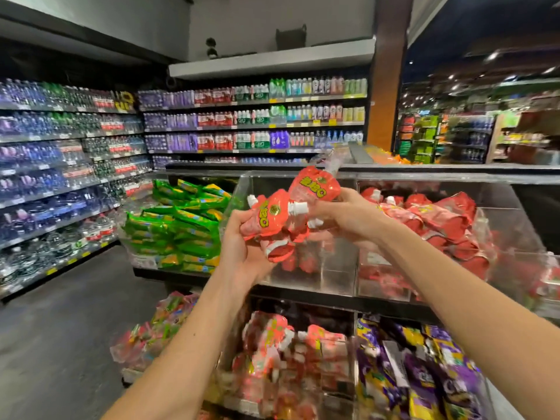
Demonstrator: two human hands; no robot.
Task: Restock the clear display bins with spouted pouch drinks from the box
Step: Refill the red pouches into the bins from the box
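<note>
The left hand [239, 241] and the right hand [348, 219] are holding a bunch of red spouted pouches [274, 213] with white caps in the middle of the frame. The left hand is curling round the lower pouches from below. The right hand is gripping the upper pouches from the right side. The bunch is hanging in front of a clear bin [321, 268] in the middle of the display. To the right, a second clear bin [497, 213] is holding many more red pouches [430, 219]. Green pouches [181, 225] are lying piled on the left. Pink pouches [288, 359] and purple pouches [424, 383] are filling the lower bins. Shelves of bottles [60, 165] are standing on the left.
</note>
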